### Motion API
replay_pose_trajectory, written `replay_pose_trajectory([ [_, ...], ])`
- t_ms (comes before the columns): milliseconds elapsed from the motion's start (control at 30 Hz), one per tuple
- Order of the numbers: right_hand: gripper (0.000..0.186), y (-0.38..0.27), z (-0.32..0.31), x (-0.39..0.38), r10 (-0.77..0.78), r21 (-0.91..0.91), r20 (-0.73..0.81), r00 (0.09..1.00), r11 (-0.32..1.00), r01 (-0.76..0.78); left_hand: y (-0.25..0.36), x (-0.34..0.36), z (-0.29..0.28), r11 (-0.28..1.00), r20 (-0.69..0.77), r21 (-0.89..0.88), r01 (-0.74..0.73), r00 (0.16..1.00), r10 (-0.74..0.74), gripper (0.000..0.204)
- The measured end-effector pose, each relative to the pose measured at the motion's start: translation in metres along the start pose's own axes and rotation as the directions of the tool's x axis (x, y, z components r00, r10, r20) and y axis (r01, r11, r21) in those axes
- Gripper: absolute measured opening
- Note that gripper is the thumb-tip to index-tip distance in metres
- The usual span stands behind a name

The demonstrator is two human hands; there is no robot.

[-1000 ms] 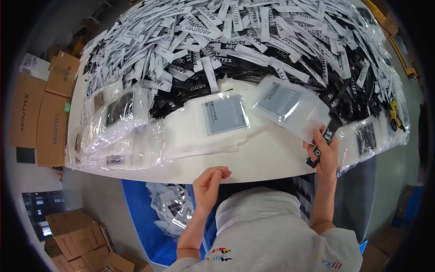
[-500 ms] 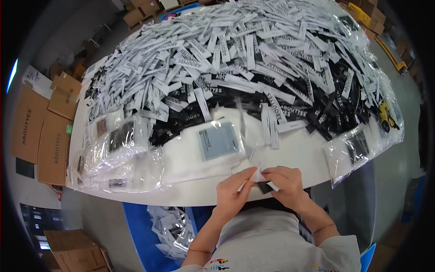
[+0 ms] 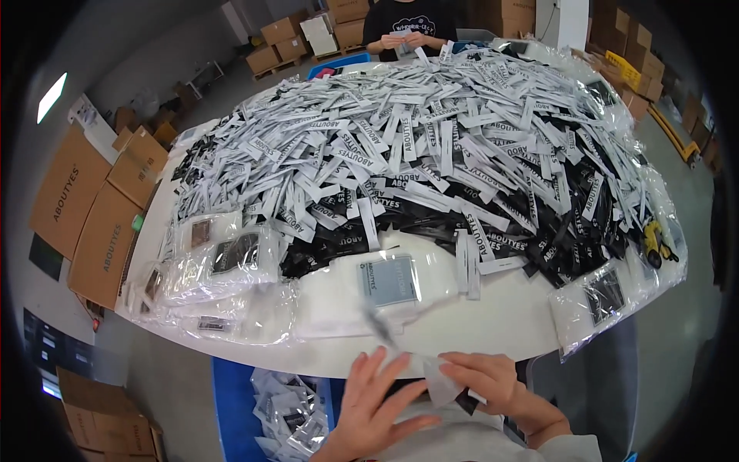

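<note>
Left hand [image 3: 379, 408]: my fingers are spread apart at the near edge of the tabletop [image 3: 493, 317], left of the bag.
Right hand [image 3: 493, 381]: my fingers are clamped on the bag, with a dark piece [image 3: 467, 402] showing under them.
Bag [image 3: 440, 385]: pale and see-through, between my two hands at the near edge.
Blur: a thin grey streak [image 3: 378, 326] just beyond my left fingertips; I cannot tell what it is.
Stack: white bags with a grey panel [image 3: 386, 280], lying beyond my hands.
Strips: a wide heap of white and black packets [image 3: 408, 154] on the far side.
Sides: wrapped packs [image 3: 223, 266] at left, another pack [image 3: 596, 300] at right.
Below: a blue bin [image 3: 235, 408] of small packets, near left.
Far: a co-worker [image 3: 412, 31] beyond the heap.
</note>
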State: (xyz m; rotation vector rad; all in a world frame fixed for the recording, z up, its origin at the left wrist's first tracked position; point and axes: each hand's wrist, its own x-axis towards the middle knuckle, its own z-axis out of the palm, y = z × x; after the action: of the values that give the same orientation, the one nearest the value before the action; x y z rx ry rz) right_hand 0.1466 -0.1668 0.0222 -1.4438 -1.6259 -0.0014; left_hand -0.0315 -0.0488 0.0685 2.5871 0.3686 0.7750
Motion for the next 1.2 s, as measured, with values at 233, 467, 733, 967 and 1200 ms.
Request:
replay_pose_trajectory([
  [233, 0.034, 0.017, 0.006, 0.007, 0.356, 0.362, 0.223, 0.907, 0.834, -0.416, -0.033, 0.015, 0.026, 0.992, 0.072, -0.003, -0.124, 0.990, 0.124, 0.055],
  [467, 0.043, 0.022, -0.003, 0.034, 0.552, 0.941, -0.235, 0.800, 0.335, 0.045, -0.050, 0.009, 0.061, 0.926, 0.094, -0.308, 0.219, 0.975, -0.199, 0.065],
  [733, 0.053, 0.025, 0.053, 0.006, 0.489, 0.876, -0.098, 0.867, 0.456, -0.157, -0.055, 0.000, 0.066, 0.824, 0.033, -0.414, 0.388, 0.911, -0.412, 0.068],
  [967, 0.056, 0.036, 0.062, -0.005, 0.633, 0.807, -0.020, 0.774, 0.468, -0.361, -0.054, 0.001, 0.064, 0.940, 0.073, -0.265, 0.217, 0.976, -0.205, 0.071],
  [1200, 0.043, 0.028, 0.047, -0.009, 0.542, 0.533, 0.230, 0.808, 0.625, -0.570, -0.059, 0.004, 0.064, 0.979, 0.005, -0.184, 0.086, 0.996, -0.087, 0.073],
])
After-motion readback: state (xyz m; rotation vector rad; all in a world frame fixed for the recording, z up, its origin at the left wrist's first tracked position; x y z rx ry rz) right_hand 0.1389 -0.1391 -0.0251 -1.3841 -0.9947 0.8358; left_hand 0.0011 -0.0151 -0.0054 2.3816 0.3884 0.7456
